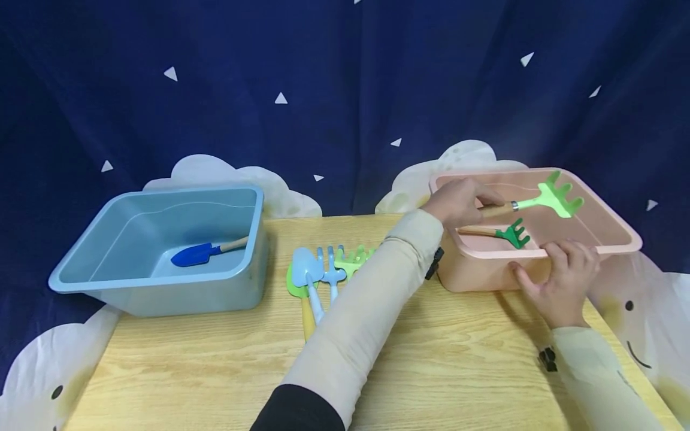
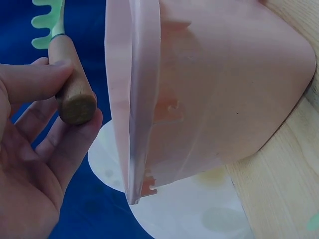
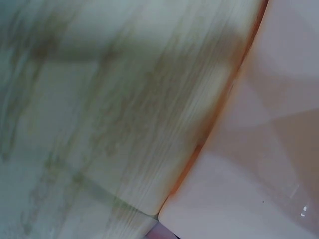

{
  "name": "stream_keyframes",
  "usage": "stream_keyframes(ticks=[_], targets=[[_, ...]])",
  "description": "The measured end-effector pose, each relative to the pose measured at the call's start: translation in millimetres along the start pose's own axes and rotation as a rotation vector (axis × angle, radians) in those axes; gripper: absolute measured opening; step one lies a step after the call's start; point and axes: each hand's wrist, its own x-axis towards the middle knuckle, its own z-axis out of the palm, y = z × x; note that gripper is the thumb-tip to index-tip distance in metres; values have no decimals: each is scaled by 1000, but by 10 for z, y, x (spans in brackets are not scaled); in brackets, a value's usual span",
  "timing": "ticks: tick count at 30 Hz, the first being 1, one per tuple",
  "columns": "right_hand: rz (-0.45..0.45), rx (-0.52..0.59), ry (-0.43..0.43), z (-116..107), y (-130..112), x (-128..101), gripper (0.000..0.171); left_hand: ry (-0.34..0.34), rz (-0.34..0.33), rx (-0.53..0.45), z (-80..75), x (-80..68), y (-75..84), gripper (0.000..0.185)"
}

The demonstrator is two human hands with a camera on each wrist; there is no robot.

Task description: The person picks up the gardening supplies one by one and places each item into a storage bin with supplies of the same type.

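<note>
**Light green rake held over the pink tub**

Dark blue star-print backdrop, wooden tabletop (image 1: 215,359), two plastic tubs on it. From my feed: left hand (image 1: 458,202) crosses over to the pink tub (image 1: 593,242) on the right and pinches the wooden handle of a light green toy rake (image 1: 557,199), thumb and fingers curled round the handle end; the left wrist view confirms the grip near the butt. Rake's long axis runs roughly left-to-right, tines pointing away from the hand toward the tub's far right, head hanging above the tub's inside, not touching the floor of it as far as I can tell. A darker green rake (image 1: 512,233) already lies inside, just below. Right hand (image 1: 560,278) grips the tub's near rim, fingers hooked over the edge, thumb on the outer wall. Right wrist view is blurred: only tub wall and wood.

Blue tub (image 1: 97,263) stands well apart at left with a blue trowel (image 1: 196,254) inside. Between the tubs lies a cluster of small tools (image 1: 323,272).
</note>
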Motion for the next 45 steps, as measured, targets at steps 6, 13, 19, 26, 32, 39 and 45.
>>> stream_keyframes(ticks=[6, 13, 19, 26, 32, 39, 45], targets=[[-4, -12, 0, 13, -28, 21, 75, 0, 51, 5, -24, 5, -43, 48], [-9, -9, -11, 0, -12, 11, 74, -14, 54, -19, -4, 19, -84, 47], [-19, -4, -35, 19, 31, -16, 75, -4, 38, 4, 18, 23, -86, 46], [-26, -7, -55, 95, 51, -43, 75, 38, 2, -26, 62, -29, -205, 49], [-30, -11, -45, 108, 23, -18, 75, 69, 27, 18, 10, -85, -381, 48], [-13, -15, -73, 129, 56, -35, 76, 119, 35, 70, -188, -282, -567, 39], [-21, -6, -50, 143, 65, -1, 74, 140, 63, 97, -370, -478, -710, 36]])
